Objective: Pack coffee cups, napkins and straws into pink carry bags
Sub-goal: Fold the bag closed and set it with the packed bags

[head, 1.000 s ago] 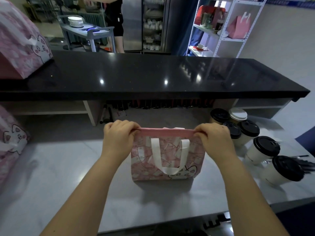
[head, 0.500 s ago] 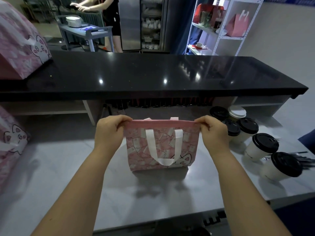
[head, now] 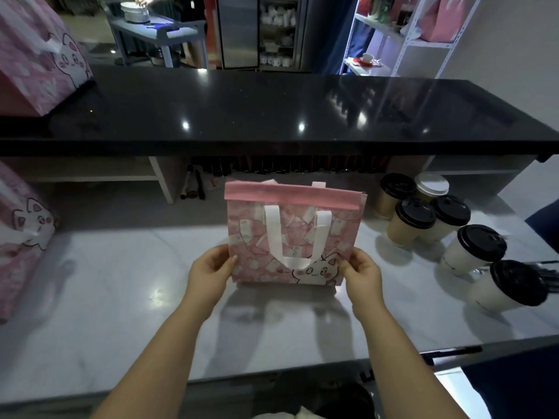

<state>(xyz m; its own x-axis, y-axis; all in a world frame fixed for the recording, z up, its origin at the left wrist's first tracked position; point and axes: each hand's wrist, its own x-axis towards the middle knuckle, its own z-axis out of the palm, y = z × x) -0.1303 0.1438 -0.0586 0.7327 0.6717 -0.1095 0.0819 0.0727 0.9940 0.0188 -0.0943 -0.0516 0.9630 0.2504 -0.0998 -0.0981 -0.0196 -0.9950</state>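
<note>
While the plain pink band along its top covers the opening, the pink fabric carry bag with a white cat print and a white loop handle (head: 293, 237) stands upright on the pale marble-pattern worktop (head: 121, 297), and what is inside it cannot be seen. The left hand (head: 208, 270) grips the bag's lower left edge and the right hand (head: 361, 273) grips its lower right corner. Each thumb lies on the front face, and the other fingers are hidden behind the bag.

To the right of the bag, well apart from it, six paper coffee cups (head: 414, 219) stand on the same worktop. Five have black lids and one cup at the back (head: 431, 184) has a white lid. All lids are on, so their contents are not visible. Behind the nearest cup some thin black sticks (head: 550, 276) lie at the right frame edge. They are cut off and too dark to identify.

At the left edge a second pink cat-print bag (head: 24, 237) is only partly in view. A third pink cat-print bag (head: 36, 55), also cut off, sits on the glossy black counter (head: 272, 116) above. Farther back, a white metal shelf (head: 423, 40) holds items that are too blurred to make out.
</note>
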